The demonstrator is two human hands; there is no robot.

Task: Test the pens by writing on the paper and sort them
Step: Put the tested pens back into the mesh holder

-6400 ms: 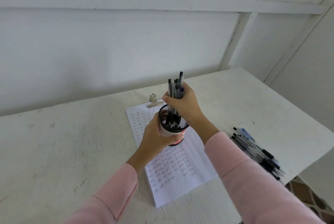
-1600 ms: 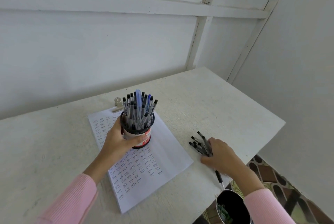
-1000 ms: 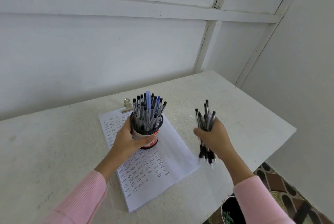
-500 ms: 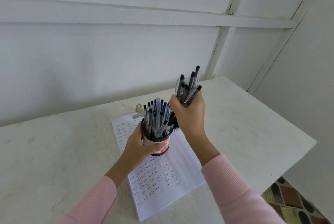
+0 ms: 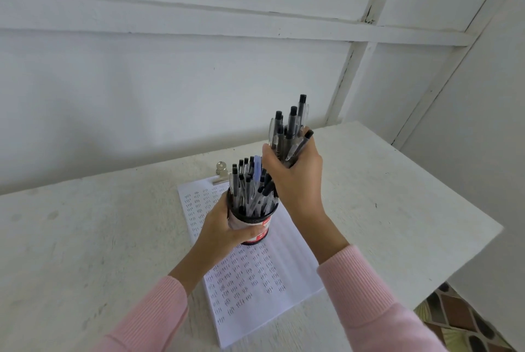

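A black mesh pen cup [image 5: 255, 219] with a red and white label stands on the paper [image 5: 287, 280], packed with several pens [image 5: 247, 189]. My left hand [image 5: 218, 231] grips the cup's side. My right hand [image 5: 294, 178] holds a bundle of pens [image 5: 289, 131] upright, just above the cup's right rim. The lower ends of the bundle are hidden behind my hand. The paper is covered with rows of small pen marks.
A metal binder clip [image 5: 221, 172] holds the paper's top edge. The white table [image 5: 397, 204] ends at the right, with a patterned floor [image 5: 460, 320] below. White walls stand close behind and to the right.
My right hand gathered the loose pens from the table's right side, lifted them and carried them left to the cup. My left hand has stayed on the cup.
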